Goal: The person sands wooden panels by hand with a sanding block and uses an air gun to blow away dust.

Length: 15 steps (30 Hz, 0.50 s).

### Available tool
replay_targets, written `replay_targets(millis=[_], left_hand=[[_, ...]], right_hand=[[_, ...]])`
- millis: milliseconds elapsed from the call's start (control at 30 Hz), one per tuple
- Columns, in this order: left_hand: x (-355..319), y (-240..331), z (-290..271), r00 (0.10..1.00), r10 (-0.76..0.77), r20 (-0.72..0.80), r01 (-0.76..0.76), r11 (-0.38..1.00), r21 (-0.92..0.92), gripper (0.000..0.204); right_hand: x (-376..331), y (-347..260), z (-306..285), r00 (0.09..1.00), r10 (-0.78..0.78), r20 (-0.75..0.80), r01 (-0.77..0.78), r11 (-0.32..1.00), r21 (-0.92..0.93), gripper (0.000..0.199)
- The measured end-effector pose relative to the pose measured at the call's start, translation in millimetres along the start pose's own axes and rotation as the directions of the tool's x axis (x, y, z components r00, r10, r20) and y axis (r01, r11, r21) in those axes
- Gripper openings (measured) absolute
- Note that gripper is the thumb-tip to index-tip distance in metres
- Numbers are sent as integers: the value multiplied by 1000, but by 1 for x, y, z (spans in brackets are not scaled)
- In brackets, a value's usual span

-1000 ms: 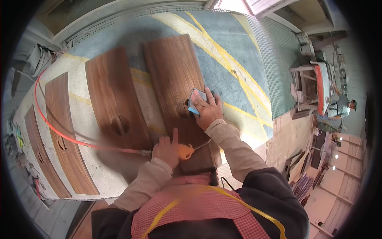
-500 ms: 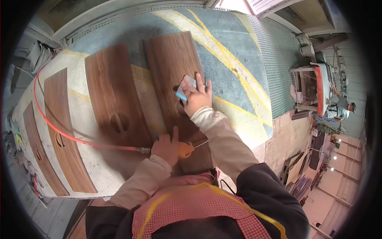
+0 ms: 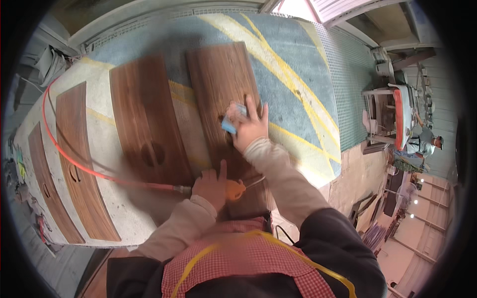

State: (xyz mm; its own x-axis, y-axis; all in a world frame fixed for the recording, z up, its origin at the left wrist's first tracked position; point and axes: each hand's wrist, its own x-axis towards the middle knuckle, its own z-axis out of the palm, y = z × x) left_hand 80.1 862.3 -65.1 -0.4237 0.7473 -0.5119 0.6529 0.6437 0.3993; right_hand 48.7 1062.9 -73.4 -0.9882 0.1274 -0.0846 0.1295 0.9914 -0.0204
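A brown wood-grained panel [image 3: 218, 69] lies lengthwise in front of me. On its right half rests my right hand [image 3: 252, 131], the fingers bent around a small light-blue piece [image 3: 230, 124] that could be a cloth or a sanding sheet; the hand partly covers it. Lower down, my left hand [image 3: 209, 188] grips an orange air blow gun [image 3: 235, 189] with a thin nozzle pointing right, over the panel's near part. Its index finger sticks out along the wood. A red air hose [image 3: 124, 183] runs left from the gun's metal fitting.
To the left lies a second panel [image 3: 141, 94] with a round cutout, then two narrower panels [image 3: 74, 124] farther left. Blue, white and yellow carpet [image 3: 298, 74] covers the work table. A person [image 3: 424, 142] is in the background at right, near a red-edged cart [image 3: 399, 116].
My right hand has shifted slightly, and the blue piece now looks more bunched under its fingers. The left hand keeps the blow gun; the whole view has moved a little.
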Motion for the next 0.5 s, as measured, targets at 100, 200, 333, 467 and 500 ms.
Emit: replay_targets(millis=[100, 200, 333, 467, 500], left_hand=[[6, 4, -10, 999, 21, 38, -20, 1000, -20, 80], [-1, 3, -10, 997, 11, 73, -8, 999, -46, 74], [-2, -2, 2, 1000, 4, -16, -4, 1000, -17, 68], [-3, -1, 9, 993, 29, -115, -33, 999, -30, 66], [0, -1, 9, 993, 34, -113, -40, 998, -51, 66]], right_hand=[[56, 15, -3, 984, 165, -62, -166, 986, -11, 54], [52, 1, -4, 984, 131, 119, -115, 985, -128, 53], [-35, -25, 5, 996, -84, 13, 85, 996, -36, 55], [42, -4, -5, 997, -55, 46, 59, 995, -84, 49], [81, 1, -11, 996, 35, 82, -26, 994, -109, 49]])
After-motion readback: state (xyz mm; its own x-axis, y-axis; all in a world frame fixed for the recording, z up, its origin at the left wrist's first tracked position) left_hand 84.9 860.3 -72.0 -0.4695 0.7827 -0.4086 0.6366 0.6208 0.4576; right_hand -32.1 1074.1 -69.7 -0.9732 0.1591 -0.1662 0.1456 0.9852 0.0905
